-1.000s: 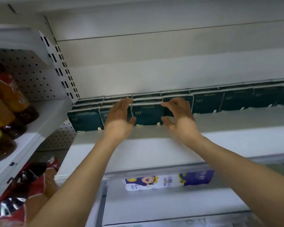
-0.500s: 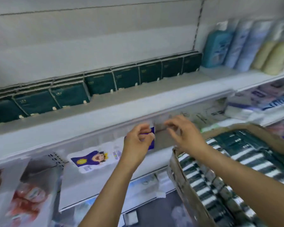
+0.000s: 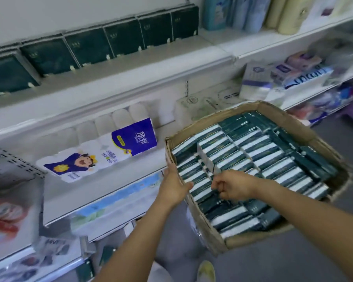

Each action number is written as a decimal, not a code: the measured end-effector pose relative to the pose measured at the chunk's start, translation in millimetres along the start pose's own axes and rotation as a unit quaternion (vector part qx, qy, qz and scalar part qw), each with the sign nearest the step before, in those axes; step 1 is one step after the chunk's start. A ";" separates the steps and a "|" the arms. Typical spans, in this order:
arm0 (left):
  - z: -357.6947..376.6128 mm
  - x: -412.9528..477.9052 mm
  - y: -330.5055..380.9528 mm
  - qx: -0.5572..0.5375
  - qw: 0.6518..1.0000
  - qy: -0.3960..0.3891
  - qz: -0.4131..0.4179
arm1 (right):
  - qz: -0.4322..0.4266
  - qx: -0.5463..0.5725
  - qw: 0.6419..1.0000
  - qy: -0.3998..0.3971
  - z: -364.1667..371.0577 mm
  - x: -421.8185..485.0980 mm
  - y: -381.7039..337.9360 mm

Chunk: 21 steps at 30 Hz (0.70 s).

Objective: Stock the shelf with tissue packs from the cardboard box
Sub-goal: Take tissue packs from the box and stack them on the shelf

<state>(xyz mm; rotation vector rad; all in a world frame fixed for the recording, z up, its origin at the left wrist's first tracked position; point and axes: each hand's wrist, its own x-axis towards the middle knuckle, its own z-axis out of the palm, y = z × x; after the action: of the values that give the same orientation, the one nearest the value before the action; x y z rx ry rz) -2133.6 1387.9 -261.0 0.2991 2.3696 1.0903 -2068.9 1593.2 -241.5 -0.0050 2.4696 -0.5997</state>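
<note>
A cardboard box [image 3: 212, 239] at lower right is full of dark green tissue packs [image 3: 273, 159] standing on edge in rows. More of the same green packs [image 3: 86, 45] stand in a row at the back of the upper white shelf [image 3: 130, 78]. My left hand [image 3: 174, 186] rests on the box's left wall, fingers straight outside and thumb over the rim. My right hand [image 3: 232, 186] is inside the box with its fingers curled down among the packs near the left side. Whether it holds a pack is hidden by the fingers.
A toilet roll multipack [image 3: 102, 153] with a cartoon print lies on the shelf below. Bottles [image 3: 214, 13] stand right of the green row. Other tissue goods [image 3: 259, 78] fill the right shelves. My shoe [image 3: 206, 271] is on the grey floor beside the box.
My view has swung down and right from the upper shelf to the box. Both hands left the shelved packs, dropped past the shelf edge and now meet the box.
</note>
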 end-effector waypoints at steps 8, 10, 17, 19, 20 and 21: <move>11.1 -9.5 5.2 -0.021 0.999 0.029 -0.019 | -0.015 -0.196 0.971 -0.136 28.3 -15.5 13.3; 10.6 -11.5 7.4 -0.019 0.999 0.027 -0.021 | -0.033 -0.263 0.955 -0.131 33.4 -14.2 11.6; 7.5 -16.8 9.3 -0.046 0.998 0.029 -0.025 | -0.012 -0.064 0.997 -0.029 28.6 -15.8 24.1; 6.7 -18.7 9.1 -0.078 0.996 0.030 -0.031 | 0.006 0.129 0.992 0.013 11.2 -14.0 26.4; 6.0 -20.3 9.6 -0.091 0.995 0.035 -0.032 | 0.004 0.187 0.982 0.037 0.6 -12.2 24.8; 4.9 -21.8 9.9 -0.096 0.994 0.042 -0.036 | 0.001 0.228 0.972 0.054 -9.8 -10.4 22.7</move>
<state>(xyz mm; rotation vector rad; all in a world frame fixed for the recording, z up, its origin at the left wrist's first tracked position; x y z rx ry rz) -2112.7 1388.9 -248.4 0.1008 2.3057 1.3068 -2062.7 1619.1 -238.2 0.2150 2.3748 -1.1800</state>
